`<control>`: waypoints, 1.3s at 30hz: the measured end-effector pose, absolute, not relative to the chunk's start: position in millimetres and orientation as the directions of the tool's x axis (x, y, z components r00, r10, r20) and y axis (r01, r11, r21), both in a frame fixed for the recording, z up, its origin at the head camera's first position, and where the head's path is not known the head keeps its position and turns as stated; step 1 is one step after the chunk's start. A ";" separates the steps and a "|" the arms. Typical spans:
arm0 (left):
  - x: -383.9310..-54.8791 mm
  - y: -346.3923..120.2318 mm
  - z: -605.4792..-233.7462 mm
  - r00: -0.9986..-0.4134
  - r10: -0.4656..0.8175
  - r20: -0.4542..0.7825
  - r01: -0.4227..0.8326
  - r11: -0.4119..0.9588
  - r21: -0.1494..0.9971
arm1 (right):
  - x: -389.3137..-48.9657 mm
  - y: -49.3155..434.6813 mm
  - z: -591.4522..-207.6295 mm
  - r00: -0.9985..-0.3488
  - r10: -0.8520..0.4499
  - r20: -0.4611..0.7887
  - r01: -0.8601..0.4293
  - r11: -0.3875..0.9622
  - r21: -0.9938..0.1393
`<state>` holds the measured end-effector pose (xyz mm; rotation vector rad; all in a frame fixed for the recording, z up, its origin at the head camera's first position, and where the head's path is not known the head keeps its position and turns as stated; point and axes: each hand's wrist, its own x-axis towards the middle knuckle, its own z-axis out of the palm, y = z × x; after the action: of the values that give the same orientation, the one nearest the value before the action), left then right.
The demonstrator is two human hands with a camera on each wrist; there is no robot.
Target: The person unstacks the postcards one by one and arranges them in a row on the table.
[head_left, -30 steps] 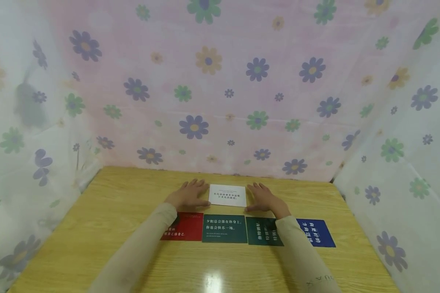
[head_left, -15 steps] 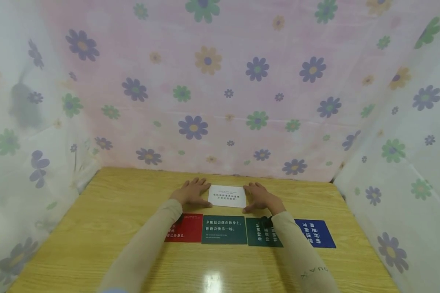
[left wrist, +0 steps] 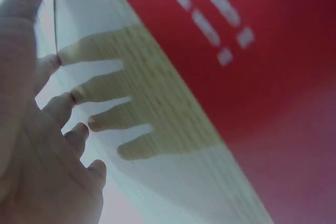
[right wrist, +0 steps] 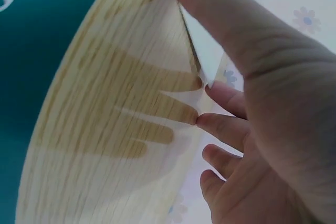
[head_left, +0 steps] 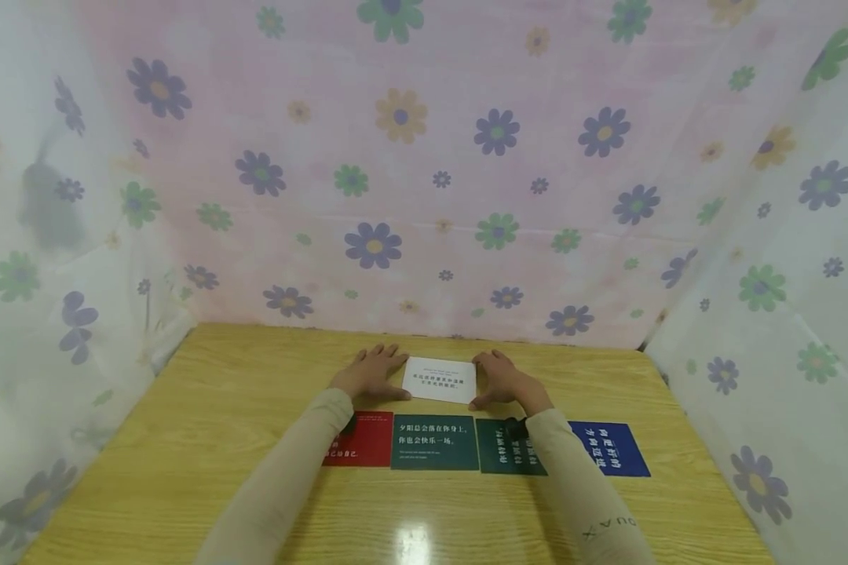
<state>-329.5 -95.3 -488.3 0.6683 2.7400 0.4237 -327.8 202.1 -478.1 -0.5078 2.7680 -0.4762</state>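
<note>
A white card with printed text lies near the back of the wooden table. My left hand is at its left edge, fingers spread, thumb by the near corner. On the opposite side, my right hand has its thumb and forefinger at the card's right corners. In the right wrist view, the forefinger touches a corner of the white card, and the other fingers are spread. Nearer me lie a red card, a green card, a darker green card and a blue card, in a row.
A floral curtain hangs behind the table and along both sides. My left sleeve covers part of the red card, and my right sleeve crosses the darker green and blue cards.
Both hands have moved in towards the white card, the right one leftward to its edge and the left slightly rightward. Over the last half second the card has turned slightly; the row stays put.
</note>
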 end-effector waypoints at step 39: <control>-338.7 -117.2 -506.6 -0.818 0.567 -0.095 0.459 0.744 0.487 | -321.9 219.6 -474.3 -0.860 -0.510 0.003 -0.417 0.700 -0.579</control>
<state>-338.7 -117.2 -506.6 0.8092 2.7073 0.6637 -321.9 219.6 -474.3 -0.7554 2.7493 -0.8785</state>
